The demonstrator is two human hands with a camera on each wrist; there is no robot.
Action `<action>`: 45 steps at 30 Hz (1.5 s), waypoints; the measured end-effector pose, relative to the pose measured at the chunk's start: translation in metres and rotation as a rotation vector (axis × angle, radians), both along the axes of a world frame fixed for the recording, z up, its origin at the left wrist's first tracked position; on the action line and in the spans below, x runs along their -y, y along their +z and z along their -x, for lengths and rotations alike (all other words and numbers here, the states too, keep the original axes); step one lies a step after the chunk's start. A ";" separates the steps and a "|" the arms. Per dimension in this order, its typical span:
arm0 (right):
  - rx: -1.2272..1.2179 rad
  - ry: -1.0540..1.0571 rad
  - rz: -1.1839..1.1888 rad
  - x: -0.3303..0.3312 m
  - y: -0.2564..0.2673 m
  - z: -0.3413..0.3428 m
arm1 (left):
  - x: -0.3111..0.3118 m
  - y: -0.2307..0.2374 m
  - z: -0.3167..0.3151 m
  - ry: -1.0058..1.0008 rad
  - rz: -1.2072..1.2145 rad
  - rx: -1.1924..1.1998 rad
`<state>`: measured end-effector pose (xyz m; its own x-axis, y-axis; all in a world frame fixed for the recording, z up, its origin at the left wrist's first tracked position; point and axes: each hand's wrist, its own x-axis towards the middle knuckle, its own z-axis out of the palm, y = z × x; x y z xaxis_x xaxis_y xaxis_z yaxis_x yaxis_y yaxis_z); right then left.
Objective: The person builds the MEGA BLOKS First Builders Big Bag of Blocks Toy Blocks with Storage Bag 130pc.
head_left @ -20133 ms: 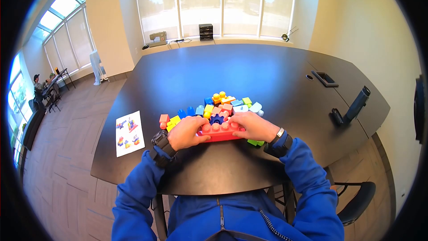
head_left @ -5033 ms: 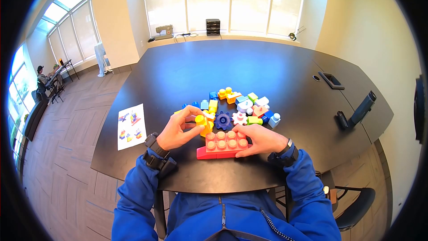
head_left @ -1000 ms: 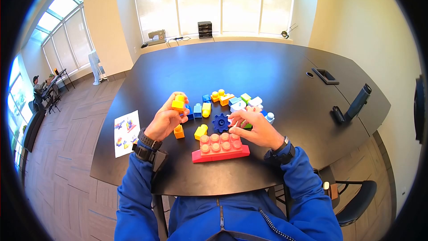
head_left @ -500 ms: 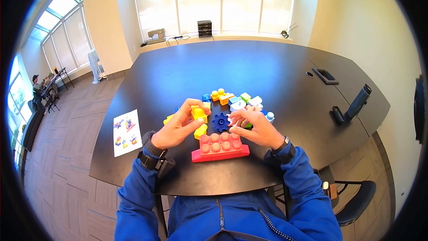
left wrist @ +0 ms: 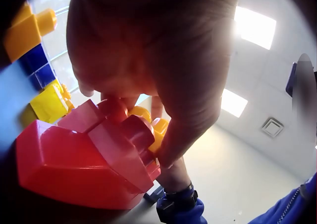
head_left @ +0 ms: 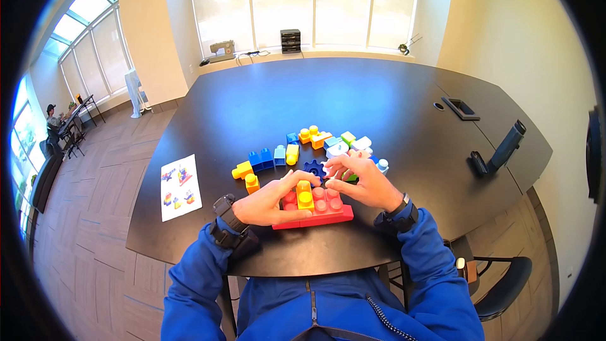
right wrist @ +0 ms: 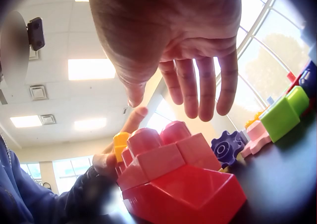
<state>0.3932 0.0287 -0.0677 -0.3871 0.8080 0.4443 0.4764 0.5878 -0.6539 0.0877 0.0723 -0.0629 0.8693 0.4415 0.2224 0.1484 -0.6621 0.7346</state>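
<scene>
In from the near edge of the table [head_left: 353, 249], at six o'clock, sat the red blocks [head_left: 327, 215], where the left hand [head_left: 270, 202] pinched a yellow block [head_left: 305, 197] on top and the right hand [head_left: 371, 184] hung loosely spread at two o'clock, holding nothing. Black drawers [head_left: 290, 41] stood far off at twelve; loose blocks [head_left: 320, 142] crowded ten to one, with paper [head_left: 180, 187] at nine.

The left hand [left wrist: 153, 50] holds a yellow block [left wrist: 156, 141] on top of red blocks [left wrist: 79, 159]. Blue blocks [left wrist: 35, 60] sit nearby. Two bright lights [left wrist: 255, 28] shine on the ceiling [left wrist: 270, 83].
</scene>
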 end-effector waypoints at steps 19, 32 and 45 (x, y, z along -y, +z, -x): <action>0.183 -0.150 -0.089 -0.068 0.066 -0.003 | -0.009 -0.009 -0.001 0.068 -0.230 -0.164; 0.751 -0.576 0.160 -0.215 0.002 0.030 | -0.010 -0.020 -0.002 0.025 -0.142 -0.063; 0.007 0.208 0.144 -0.002 0.043 0.006 | 0.000 -0.005 0.006 0.117 -0.263 0.004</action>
